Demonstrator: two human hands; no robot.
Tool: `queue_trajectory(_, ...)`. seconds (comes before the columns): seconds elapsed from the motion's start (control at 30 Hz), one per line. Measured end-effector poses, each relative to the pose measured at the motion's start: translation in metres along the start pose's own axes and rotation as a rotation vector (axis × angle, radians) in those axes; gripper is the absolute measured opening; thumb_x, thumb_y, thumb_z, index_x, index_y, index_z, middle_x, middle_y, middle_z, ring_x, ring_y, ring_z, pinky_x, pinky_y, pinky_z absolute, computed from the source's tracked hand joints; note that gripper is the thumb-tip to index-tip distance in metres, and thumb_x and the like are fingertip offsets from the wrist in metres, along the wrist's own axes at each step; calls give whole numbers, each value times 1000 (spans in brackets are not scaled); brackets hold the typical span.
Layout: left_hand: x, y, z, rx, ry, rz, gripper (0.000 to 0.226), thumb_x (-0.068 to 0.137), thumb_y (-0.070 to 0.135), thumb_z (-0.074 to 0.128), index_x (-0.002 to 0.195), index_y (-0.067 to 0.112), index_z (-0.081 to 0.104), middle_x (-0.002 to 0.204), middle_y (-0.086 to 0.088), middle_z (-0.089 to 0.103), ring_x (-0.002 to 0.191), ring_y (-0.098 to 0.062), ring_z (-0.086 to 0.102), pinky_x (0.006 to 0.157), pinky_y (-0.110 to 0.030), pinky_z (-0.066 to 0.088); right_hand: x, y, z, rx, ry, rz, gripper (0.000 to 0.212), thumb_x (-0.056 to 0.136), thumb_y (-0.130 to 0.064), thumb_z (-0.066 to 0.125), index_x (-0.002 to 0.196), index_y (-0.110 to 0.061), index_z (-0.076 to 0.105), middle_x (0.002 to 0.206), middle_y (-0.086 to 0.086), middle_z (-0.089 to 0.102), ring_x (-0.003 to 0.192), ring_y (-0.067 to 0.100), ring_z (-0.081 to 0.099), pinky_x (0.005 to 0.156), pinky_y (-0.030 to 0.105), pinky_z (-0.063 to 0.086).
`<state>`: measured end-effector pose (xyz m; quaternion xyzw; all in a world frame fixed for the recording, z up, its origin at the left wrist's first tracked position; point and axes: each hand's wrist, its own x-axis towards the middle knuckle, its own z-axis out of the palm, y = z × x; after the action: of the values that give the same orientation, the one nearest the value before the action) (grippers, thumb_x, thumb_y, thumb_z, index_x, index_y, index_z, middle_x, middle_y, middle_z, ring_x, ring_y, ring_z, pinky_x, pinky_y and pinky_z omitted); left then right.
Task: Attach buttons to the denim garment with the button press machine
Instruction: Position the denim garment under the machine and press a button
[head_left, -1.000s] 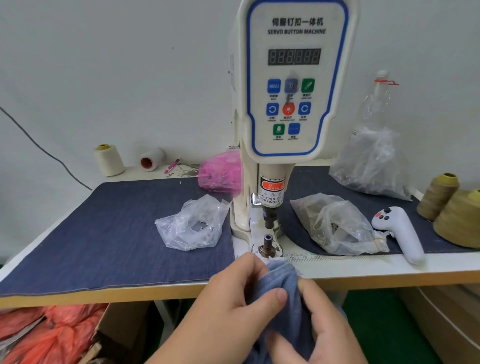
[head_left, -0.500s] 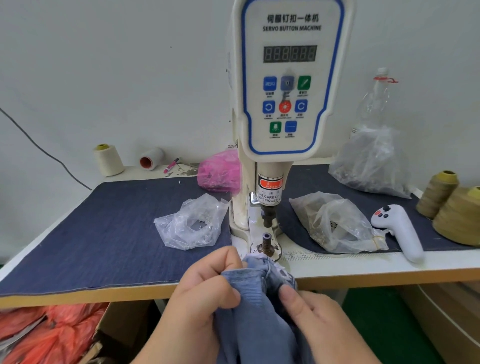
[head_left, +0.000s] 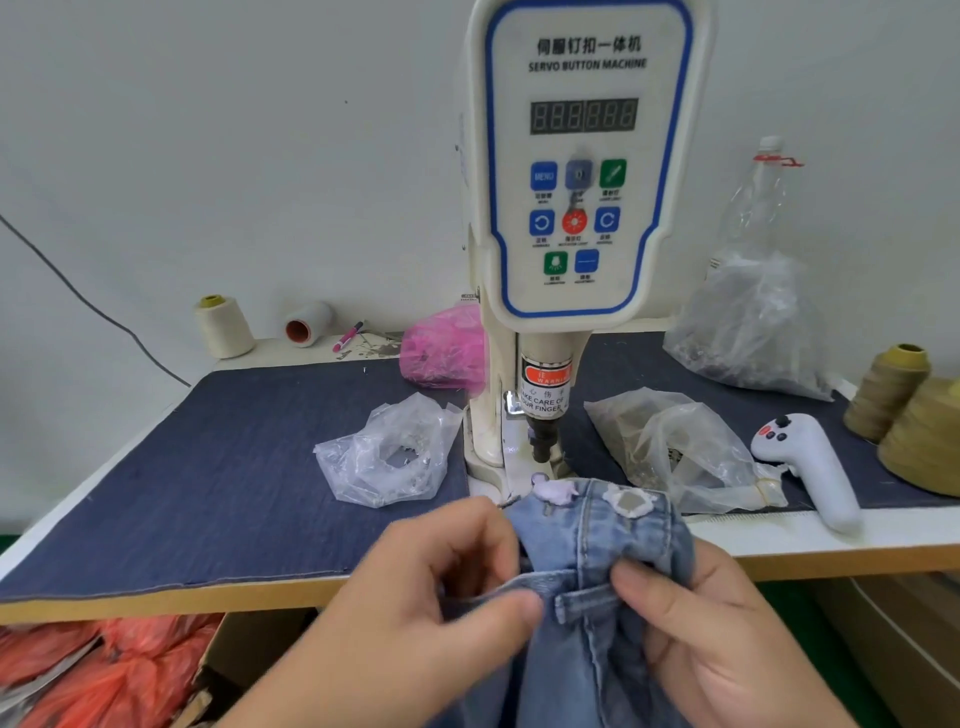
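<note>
A light blue denim garment (head_left: 597, 545) is bunched at the table's front edge, just before the white servo button machine (head_left: 582, 171). Its upper edge lies over the machine's lower die, under the black press head (head_left: 541, 441). My left hand (head_left: 415, 613) pinches the waistband on the left. My right hand (head_left: 717, 639) grips the fabric on the right, thumb near a belt loop. A pale patch (head_left: 628, 501) and a lilac patch (head_left: 555, 489) show on the denim.
Clear plastic bags lie left (head_left: 387, 460) and right (head_left: 680, 452) of the machine on the dark denim mat (head_left: 218, 467). A pink bag (head_left: 441, 345), white controller (head_left: 810, 465), thread cones (head_left: 888, 389), bottle (head_left: 763, 187) and orange bags (head_left: 93, 670) below surround the area.
Both hands have opened out the bunched denim and raised its upper edge onto the machine's base. The waistband, belt loop and patches now show.
</note>
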<state>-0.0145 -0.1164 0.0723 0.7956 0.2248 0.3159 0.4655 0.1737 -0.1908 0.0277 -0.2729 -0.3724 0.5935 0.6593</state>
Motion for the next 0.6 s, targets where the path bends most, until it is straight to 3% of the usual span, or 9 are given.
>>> queue_trajectory(0.13,23,-5,-26,-54,126,23,30,75,53,62,90,27,67,87,4,64,83,-13,57,75,-14,43,-9,-21,7,-23,-190,209,44,74,-15,84,116,-12,71,113,12,73,107,28,69,89,33,54)
queue_trajectory(0.2,34,-6,-21,-137,-71,5,51,76,61,62,112,25,66,112,6,68,108,-10,60,88,-13,42,-10,-31,17,-142,-320,302,28,84,-4,72,111,-8,72,102,1,74,96,14,70,82,21,51)
queue_trajectory(0.27,38,-13,-6,-175,-307,-54,73,78,70,61,126,15,61,126,-3,66,118,-12,59,95,-17,42,-7,-33,26,-282,-346,340,23,82,5,62,90,-10,76,81,-10,71,83,3,67,72,9,47)
queue_trajectory(0.33,36,-20,5,-283,-445,-172,68,81,69,61,117,12,67,116,-8,69,109,-16,62,96,-23,45,0,-31,31,-427,-332,350,30,81,2,57,71,-23,71,66,-19,67,71,-7,63,66,4,45)
queue_trajectory(0.4,35,-30,3,-355,-453,-266,55,80,69,62,102,20,74,101,1,71,95,-11,63,89,-22,47,7,-33,33,-535,-307,378,27,80,-2,62,65,-24,64,60,-15,63,63,-3,61,65,13,44)
queue_trajectory(0.47,32,-42,-3,-351,-460,-293,46,79,70,63,91,27,77,91,12,73,85,-2,66,81,-16,48,11,-30,21,-536,-196,408,4,63,-11,68,66,-12,66,68,7,61,70,19,59,69,28,40)
queue_trajectory(0.53,29,-58,-6,-285,-409,-342,48,70,74,69,78,27,77,79,13,70,76,-3,63,76,-15,45,18,-24,0,-442,-25,423,24,55,-5,68,77,6,72,77,21,66,73,28,62,71,31,47)
queue_trajectory(0.6,29,-75,-9,-221,-301,-397,59,65,72,77,68,14,68,71,0,59,69,-16,51,70,-26,40,26,-19,-15,-354,113,425,20,59,4,71,78,11,72,81,27,69,71,31,67,68,31,54)
